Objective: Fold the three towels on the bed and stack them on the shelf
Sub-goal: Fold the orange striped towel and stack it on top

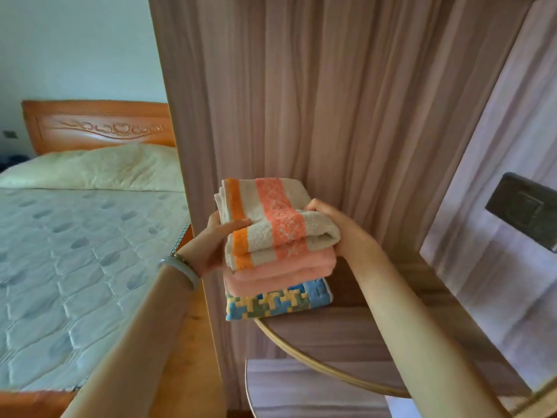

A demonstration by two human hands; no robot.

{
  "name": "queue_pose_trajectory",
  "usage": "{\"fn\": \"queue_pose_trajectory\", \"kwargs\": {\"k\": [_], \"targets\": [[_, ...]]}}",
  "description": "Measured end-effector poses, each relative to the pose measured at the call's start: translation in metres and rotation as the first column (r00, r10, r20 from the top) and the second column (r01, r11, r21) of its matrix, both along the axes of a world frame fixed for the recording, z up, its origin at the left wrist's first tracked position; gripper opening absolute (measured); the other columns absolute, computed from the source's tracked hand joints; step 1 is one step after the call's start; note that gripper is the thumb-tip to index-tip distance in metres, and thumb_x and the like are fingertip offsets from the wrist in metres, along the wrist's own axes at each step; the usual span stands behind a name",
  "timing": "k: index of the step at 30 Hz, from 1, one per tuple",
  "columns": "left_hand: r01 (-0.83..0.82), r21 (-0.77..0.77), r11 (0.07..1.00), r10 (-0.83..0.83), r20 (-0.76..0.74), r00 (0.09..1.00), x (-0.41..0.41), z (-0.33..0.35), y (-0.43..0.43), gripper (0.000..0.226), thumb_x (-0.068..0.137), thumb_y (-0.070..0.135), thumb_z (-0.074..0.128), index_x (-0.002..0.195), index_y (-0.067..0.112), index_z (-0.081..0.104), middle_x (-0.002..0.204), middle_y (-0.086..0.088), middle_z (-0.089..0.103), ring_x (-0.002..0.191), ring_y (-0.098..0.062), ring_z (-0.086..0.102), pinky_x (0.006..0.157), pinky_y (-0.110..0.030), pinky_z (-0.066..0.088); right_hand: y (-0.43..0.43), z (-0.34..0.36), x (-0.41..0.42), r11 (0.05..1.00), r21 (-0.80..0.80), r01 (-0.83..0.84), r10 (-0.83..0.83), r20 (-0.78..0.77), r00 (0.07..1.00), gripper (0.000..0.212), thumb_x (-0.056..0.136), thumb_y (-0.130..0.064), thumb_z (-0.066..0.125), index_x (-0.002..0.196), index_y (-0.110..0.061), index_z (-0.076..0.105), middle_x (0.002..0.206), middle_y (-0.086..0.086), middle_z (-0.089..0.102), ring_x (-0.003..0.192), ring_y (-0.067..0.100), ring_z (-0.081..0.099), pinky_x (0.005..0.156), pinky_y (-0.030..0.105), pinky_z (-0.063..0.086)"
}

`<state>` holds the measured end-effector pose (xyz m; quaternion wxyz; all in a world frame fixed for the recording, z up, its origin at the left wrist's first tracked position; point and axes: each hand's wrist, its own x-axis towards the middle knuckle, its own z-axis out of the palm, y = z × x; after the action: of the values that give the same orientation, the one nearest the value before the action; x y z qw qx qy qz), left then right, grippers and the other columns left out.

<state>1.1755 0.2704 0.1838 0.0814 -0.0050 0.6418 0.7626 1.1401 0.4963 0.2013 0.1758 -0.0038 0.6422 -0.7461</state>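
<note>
Forearms enter from the bottom edge and converge on the stack; a pale green bangle (180, 270) sits on the left wrist. I read the left hand (211, 239) as gripping the left end of the beige terry towel with orange and coral stripes (271, 218), thumb laid across its top face, fingers underneath and out of sight. The right hand (340, 233) grips the rolled right end of the same towel, fingers curled round the fold. This towel is folded and sits on top of the pile. Its near edge touches the plain pink towel (280, 273) below, while its far edge looks tilted upward, so I cannot tell whether its full weight is down. The pink towel is folded and lies flat on the blue-yellow-green block-patterned towel (271, 303), which is also folded and rests directly on the rounded wood-grain shelf (331, 336), close against the tall wood-grain side panel (301, 101). A second rounded shelf (301, 384) shows beneath. To the left stands the bed (75, 251), with a quilted mattress, a pale yellow pillow (99, 167) and a carved orange-wood headboard (96, 125). I judge the status as follows: folding is complete for all three towels, and two are placed. What remains is to seat the third towel level, square it to the pile and release both hands.
</note>
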Motion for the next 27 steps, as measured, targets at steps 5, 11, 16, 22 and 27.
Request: {"fn": "queue_pose_trajectory", "kwargs": {"k": [5, 11, 16, 22, 27], "targets": [[0.015, -0.093, 0.996, -0.005, 0.1, 0.995, -0.01, -0.05, -0.017, 0.079, 0.074, 0.027, 0.079, 0.136, 0.032, 0.03, 0.125, -0.006, 0.055, 0.105, -0.025, 0.063, 0.073, -0.041, 0.058, -0.009, -0.044, 0.004, 0.982, 0.182, 0.049, -0.071, 0.115, 0.991, 0.025, 0.096, -0.025, 0.049, 0.078, -0.013, 0.06, 0.064, 0.001, 0.063, 0.052, 0.006, 0.063, 0.048, 0.015, 0.047], [-0.042, -0.089, 0.995, 0.044, 0.025, 0.999, -0.012, -0.059, -0.012, 0.075, 0.084, 0.023, 0.069, 0.143, 0.034, 0.024, 0.121, 0.001, 0.052, 0.108, -0.021, 0.058, 0.077, -0.033, 0.054, -0.001, -0.046, 0.006, 0.955, 0.276, 0.111, -0.112, -0.013, 0.994, 0.02, 0.085, -0.024, 0.062, 0.081, -0.006, 0.07, 0.08, 0.009, 0.069, 0.079, 0.017, 0.067, 0.077, 0.028, 0.051], [-0.069, -0.244, 0.967, 0.079, 0.03, 0.996, -0.012, -0.063, -0.005, 0.087, 0.073, 0.045, 0.077, 0.141, 0.016, 0.03, 0.128, -0.014, 0.053, 0.111, -0.027, 0.058, 0.092, -0.046, 0.052, 0.003, -0.054, 0.004, 0.931, 0.325, 0.164, -0.165, -0.024, 0.986, 0.051, 0.067, -0.033, 0.074, 0.098, 0.007, 0.069, 0.091, 0.016, 0.069, 0.096, 0.027, 0.066, 0.083, 0.034, 0.051], [0.015, -0.203, 0.979, 0.066, 0.386, 0.92, -0.012, -0.08, -0.03, 0.098, 0.052, 0.077, 0.074, 0.13, 0.025, 0.045, 0.134, -0.002, 0.053, 0.123, -0.03, 0.051, 0.088, -0.053, 0.051, 0.014, -0.053, 0.011, 0.924, 0.346, 0.162, -0.167, -0.015, 0.986, 0.059, 0.079, -0.056, 0.064, 0.127, -0.02, 0.058, 0.126, -0.011, 0.052, 0.116, 0.01, 0.05, 0.095, 0.03, 0.04], [0.192, -0.014, 0.981, -0.167, 0.431, 0.887, 0.002, -0.078, -0.018, 0.108, 0.04, 0.068, 0.084, 0.131, 0.02, 0.05, 0.118, -0.011, 0.066, 0.103, -0.029, 0.067, 0.08, -0.046, 0.056, 0.027, -0.061, 0.023, 0.96, 0.224, -0.166, 0.095, 0.297, 0.95, 0.061, 0.075, -0.074, 0.053, 0.117, -0.031, 0.062, 0.116, -0.002, 0.066, 0.109, 0.017, 0.059, 0.084, 0.038, 0.047]]}}
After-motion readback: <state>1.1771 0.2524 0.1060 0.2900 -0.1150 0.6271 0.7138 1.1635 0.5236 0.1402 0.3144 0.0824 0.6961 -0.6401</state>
